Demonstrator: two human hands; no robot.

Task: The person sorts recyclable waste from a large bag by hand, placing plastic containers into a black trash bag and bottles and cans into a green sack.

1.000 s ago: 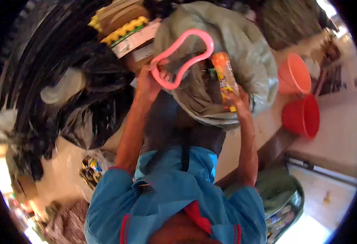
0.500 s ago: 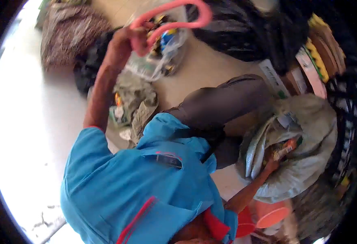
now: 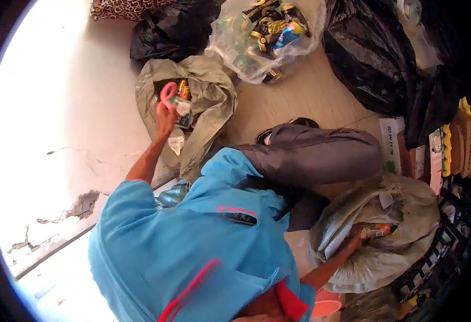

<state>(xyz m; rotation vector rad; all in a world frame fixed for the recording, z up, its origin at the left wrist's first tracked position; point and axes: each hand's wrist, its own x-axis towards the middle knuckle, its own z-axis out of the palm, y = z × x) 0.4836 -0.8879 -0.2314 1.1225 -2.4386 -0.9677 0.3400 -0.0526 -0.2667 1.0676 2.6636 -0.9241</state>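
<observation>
My left hand [image 3: 165,119] is closed round a pink flexible tube [image 3: 168,92], held over the mouth of an olive woven sack [image 3: 214,88]. Inside that sack lie a red-and-yellow can-like item [image 3: 183,89], clear plastic and other scraps. My right hand [image 3: 356,242] is inside a second pale woven sack [image 3: 391,265], its fingers closed on the end of an orange-labelled item [image 3: 376,231] whose kind I cannot make out. The sack's folds and the hand's back partly hide those fingers.
A clear plastic bag [image 3: 230,51] of crushed cans stands ahead. Black plastic bags [image 3: 375,59] lie at upper right and another [image 3: 174,32] at upper left. Flattened cardboard [image 3: 453,142] and a black plastic crate [image 3: 450,214] are at right. An orange tub [image 3: 325,307] stands below the pale sack.
My left hand has lowered the pink tube from above the clear bag to the olive sack's mouth. The view has shifted. My right hand stays in the pale sack with the orange-labelled item.
</observation>
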